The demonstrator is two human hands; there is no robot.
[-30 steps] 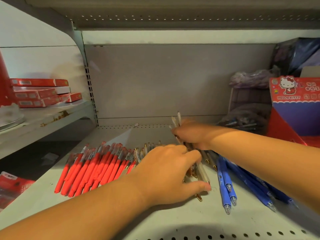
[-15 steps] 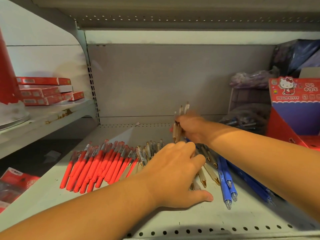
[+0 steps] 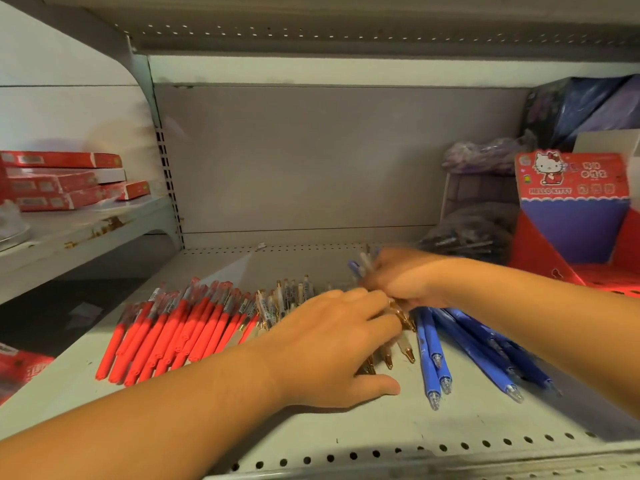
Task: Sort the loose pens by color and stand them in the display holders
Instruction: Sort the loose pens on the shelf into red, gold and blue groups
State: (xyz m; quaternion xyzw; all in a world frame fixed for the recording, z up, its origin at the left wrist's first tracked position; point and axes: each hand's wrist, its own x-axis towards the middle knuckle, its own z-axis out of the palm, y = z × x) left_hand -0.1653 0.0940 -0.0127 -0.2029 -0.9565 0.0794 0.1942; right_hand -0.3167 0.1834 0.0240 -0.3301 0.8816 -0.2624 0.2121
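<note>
The right hand [image 3: 407, 282] is curled round a small bunch [image 3: 362, 266] of pens; their ends stick up past the knuckles, one blue and one pale, though blur hides the count and how the fingers sit. Just in front of that grip, almost touching it, the left hand [image 3: 332, 344] lies palm down over the pale pens [image 3: 403, 344]. Its fingers are bent onto them and its thumb is spread flat on the shelf [image 3: 311, 434]. Whether its fingertips pinch a pen or only press the heap down, I cannot tell. The loose stock lies flat on the shelf around the two hands: red pens [image 3: 166, 334] in a fan well to the left of the left hand, blue pens [image 3: 429, 341] just right of it and under the right forearm, and the pale gold-tipped ones between, poking out from beneath the left fingers. The holder [image 3: 568, 230], a red and blue card box, stands beyond the right wrist, apart from the piles. The pens look light, stiff and smooth-barrelled, so they should roll and slide against each other readily. A loose fistful is likely to splay or shed one. The better hold is probably round the middle of a bunch, all tips facing the same way, squeezed enough to stop slipping. The clips and tips may snag neighbours when a pen is drawn from the heap. The card holder looks light and may tip or shift if pens are dropped in hard.
</note>
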